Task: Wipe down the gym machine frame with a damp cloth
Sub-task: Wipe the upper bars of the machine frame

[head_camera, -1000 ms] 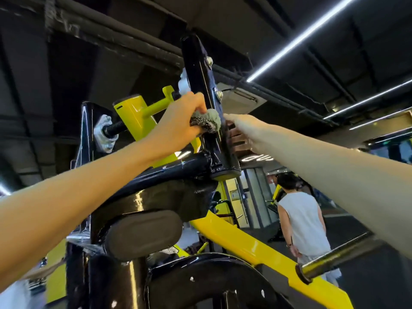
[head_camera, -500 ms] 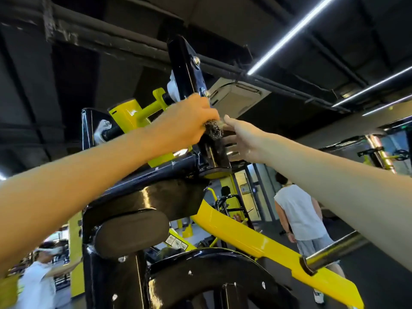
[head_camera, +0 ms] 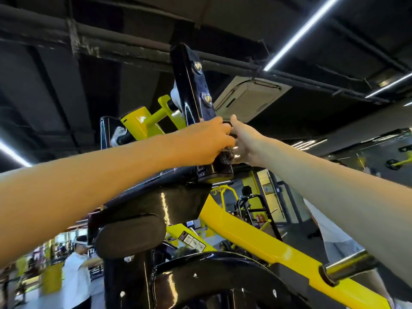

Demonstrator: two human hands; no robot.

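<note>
The gym machine has a glossy black upright bracket point(head_camera: 191, 85) with two bolts, rising above a black frame body and yellow arms. My left hand point(head_camera: 205, 141) grips a dark, bunched cloth point(head_camera: 226, 155) and holds it against the lower part of the bracket; only a small end of the cloth shows under my fingers. My right hand point(head_camera: 247, 141) reaches in from the right and rests against the bracket's far side, beside the left hand. Its fingers are hidden behind the bracket and my left hand.
A black oval pad point(head_camera: 130, 235) sits below my left arm. A yellow lever arm point(head_camera: 263, 239) with a chrome handle point(head_camera: 350, 266) slopes down to the right. A person in white point(head_camera: 77, 277) stands at lower left. Other machines fill the background.
My left hand has slid down the bracket with the cloth, and more of the cloth is covered. My right hand has moved closer to the left. The view has tilted upward.
</note>
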